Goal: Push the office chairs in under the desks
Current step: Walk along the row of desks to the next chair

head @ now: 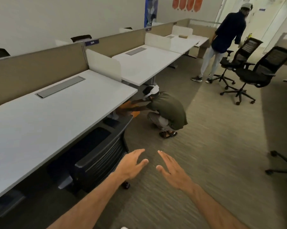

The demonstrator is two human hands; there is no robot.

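Both hands are raised over the carpet (197,146), fingers straight and spread, holding nothing. The left hand (132,164) sits just beside the mesh backrest of the nearest office chair (103,156); the right hand (172,172) is further from it, toward the open aisle.

That chair is black, with a ribbed back and one caster visible near the floor. Its seat is tucked beneath the front edge of the near desk (57,116), and the backrest runs along that edge. I judge it pushed in.

The remaining work lies ahead and to the right: two black office chairs (248,68) stand well apart from the row of desks, out in the aisle, backs turned away from the far desk (149,63). The right hand is on their side.

A crouching person (165,109) reaches under the desk edge between; a standing person (222,43) is next to the loose chairs.
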